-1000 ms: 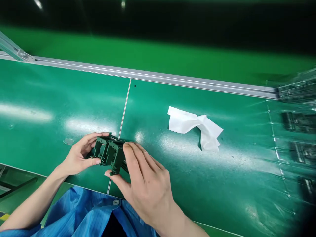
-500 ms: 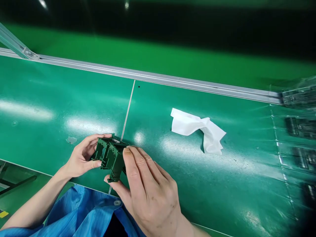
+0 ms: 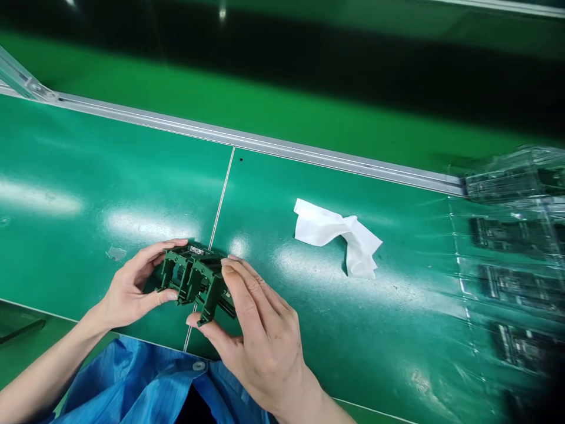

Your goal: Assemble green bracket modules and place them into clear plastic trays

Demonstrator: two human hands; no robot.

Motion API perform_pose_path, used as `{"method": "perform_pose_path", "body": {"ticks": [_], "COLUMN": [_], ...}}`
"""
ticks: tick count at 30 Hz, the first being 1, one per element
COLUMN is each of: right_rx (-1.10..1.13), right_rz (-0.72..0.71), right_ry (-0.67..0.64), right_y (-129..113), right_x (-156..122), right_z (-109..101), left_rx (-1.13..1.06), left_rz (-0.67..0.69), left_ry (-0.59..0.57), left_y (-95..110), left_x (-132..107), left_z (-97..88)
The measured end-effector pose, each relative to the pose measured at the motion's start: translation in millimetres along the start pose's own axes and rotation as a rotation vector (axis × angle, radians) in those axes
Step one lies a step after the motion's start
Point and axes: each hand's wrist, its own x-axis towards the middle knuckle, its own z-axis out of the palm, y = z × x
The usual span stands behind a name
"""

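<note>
Between my two hands is a dark green plastic housing (image 3: 194,274) with slots, ribs and legs; a small light metallic part shows on its top. It is held above the near edge of the green bench top. My left hand (image 3: 135,288) grips its left end, thumb at the lower front and fingers behind the top. At the right end, my right hand (image 3: 260,330) has its fingers over the upper edge and the thumb by the lower leg. The housing's far side and some fingertips are hidden.
A crumpled white cloth (image 3: 338,232) lies right of centre on the bench (image 3: 397,235). Clear plastic trays (image 3: 516,282) holding dark parts stand at the right edge. A metal rail (image 3: 265,153) runs along the bench's back. A tiny dark speck (image 3: 241,159) lies near it.
The housing has turned slightly in my hands, so more of its open slots and underside show. Both hands keep their hold. The whole view has shifted, bringing more of the trays into sight.
</note>
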Motion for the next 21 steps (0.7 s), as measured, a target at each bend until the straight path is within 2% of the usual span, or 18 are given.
{"method": "perform_pose_path", "body": {"ticks": [8, 13, 17, 21], "right_rx": [0.419, 0.567, 0.649, 0.851], "right_rz": [0.198, 0.27, 0.302, 0.363], "right_ry": [0.05, 0.059, 0.055, 0.044], "right_y": [8, 10, 10, 15], "right_x": [-14, -18, -18, -20], "right_z": [13, 19, 20, 24], "left_rx": [0.32, 0.391, 0.452, 0.698], "left_rz": [0.211, 0.238, 0.257, 0.385], "left_ry": [-0.029, -0.085, -0.079, -0.061], "left_y": [18, 22, 26, 43], "left_x": [8, 11, 13, 12], "left_z": [-8.7, -11.7, -10.0, -8.3]}}
